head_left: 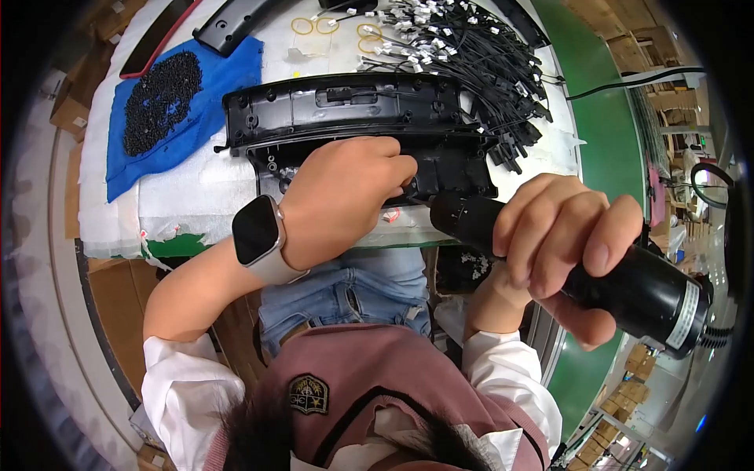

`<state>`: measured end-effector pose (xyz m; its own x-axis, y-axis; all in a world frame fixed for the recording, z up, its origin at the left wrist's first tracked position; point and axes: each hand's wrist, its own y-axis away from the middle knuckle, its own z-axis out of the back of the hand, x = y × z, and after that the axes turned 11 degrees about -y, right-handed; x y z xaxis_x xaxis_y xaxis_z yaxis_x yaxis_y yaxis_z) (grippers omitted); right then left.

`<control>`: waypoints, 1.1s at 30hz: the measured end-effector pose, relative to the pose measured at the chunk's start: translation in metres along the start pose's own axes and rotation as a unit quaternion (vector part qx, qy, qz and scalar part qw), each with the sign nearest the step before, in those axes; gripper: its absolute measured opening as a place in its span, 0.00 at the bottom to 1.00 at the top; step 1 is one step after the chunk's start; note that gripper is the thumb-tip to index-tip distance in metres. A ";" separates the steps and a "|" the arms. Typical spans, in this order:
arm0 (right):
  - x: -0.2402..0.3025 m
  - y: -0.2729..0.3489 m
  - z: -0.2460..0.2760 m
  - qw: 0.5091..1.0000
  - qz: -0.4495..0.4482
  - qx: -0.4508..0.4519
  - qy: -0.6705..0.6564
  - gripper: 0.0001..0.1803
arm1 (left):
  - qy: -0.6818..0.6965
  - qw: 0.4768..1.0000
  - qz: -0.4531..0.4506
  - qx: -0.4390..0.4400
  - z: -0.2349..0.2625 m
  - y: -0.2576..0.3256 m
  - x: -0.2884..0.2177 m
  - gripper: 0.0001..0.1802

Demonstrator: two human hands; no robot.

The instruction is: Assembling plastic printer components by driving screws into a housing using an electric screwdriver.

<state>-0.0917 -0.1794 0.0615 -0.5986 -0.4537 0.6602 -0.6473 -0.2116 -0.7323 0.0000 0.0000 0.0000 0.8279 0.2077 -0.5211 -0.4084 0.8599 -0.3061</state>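
Observation:
My right hand (pixel 561 235) is wrapped round a black electric screwdriver (pixel 644 298). The tool's narrow end points left, toward the front edge of a black plastic housing (pixel 463 161). Over the middle of that housing my left hand (pixel 345 188) is closed, fingers curled and thumb tucked in. Whatever the left fingertips grip is hidden behind the hand. Behind the housing, and touching it, lies a matching long black plastic shell (pixel 290 110) with its inner side up, showing screw posts and a slot. Small white parts show inside the housing, left of my hand.
A blue cloth (pixel 126 174) at the left bears a heap of small black screws (pixel 161 102). At the back right lies a tangle of black cables with white connectors (pixel 487 71). Yellow rubber bands (pixel 369 33), a red-edged black phone-like slab (pixel 157 39) and another black shell (pixel 228 27) lie behind.

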 end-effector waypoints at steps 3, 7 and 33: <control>-0.001 -0.001 -0.002 1.000 -0.002 -0.005 0.021 0.28 | -0.035 0.999 0.007 0.003 -0.001 0.001 -0.002 0.04; -0.005 -0.002 -0.002 0.998 -0.016 -0.007 0.056 0.29 | -0.048 0.999 -0.008 0.003 0.002 -0.001 0.000 0.04; -0.009 -0.010 -0.009 0.997 -0.051 -0.030 0.058 0.29 | -0.056 0.998 -0.015 -0.023 -0.005 0.004 0.007 0.03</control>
<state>-0.0842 -0.1660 0.0641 -0.5767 -0.3278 0.7483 -0.7327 -0.1976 -0.6512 0.0020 0.0024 -0.0084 0.8767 0.2351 -0.4198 -0.3978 0.8450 -0.3575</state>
